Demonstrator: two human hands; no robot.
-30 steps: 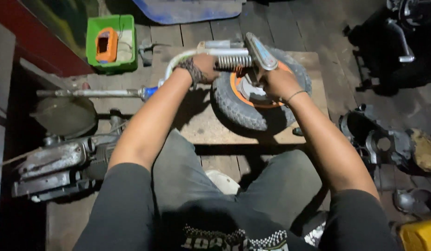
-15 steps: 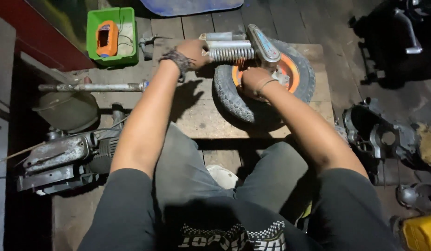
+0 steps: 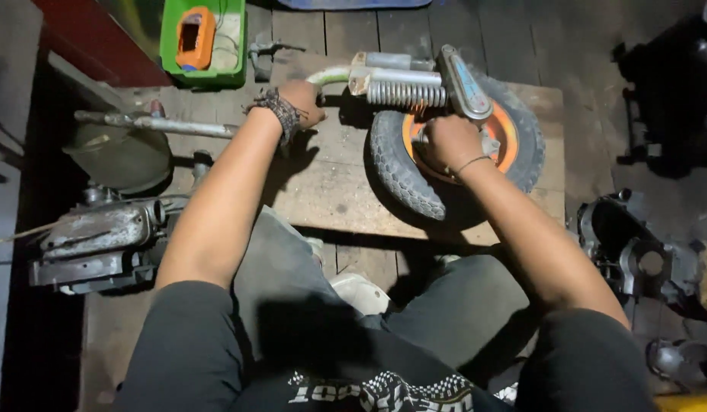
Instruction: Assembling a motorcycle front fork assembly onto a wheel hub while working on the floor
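Note:
A small wheel with a knobbly black tyre [image 3: 399, 172] and an orange rim [image 3: 507, 145] lies flat on a wooden board [image 3: 331, 183]. A fork assembly with a pale green tube [image 3: 328, 75], a coil spring [image 3: 407, 94] and a grey arm [image 3: 462, 80] lies across the wheel. My left hand [image 3: 302, 103], with a braided wristband, grips the pale green tube at its left end. My right hand [image 3: 447, 142] is closed on the wheel's hub, under the spring.
A green tray [image 3: 205, 42] with an orange device stands at the back left. A metal rod [image 3: 155, 122] and a grey engine part [image 3: 102, 240] lie on the left. Dark machine parts [image 3: 636, 252] sit on the right. My knees are below.
The view has shifted slightly. My left hand moved down and left along the tube, from the spring end to the bent green part. My right hand stays at the hub.

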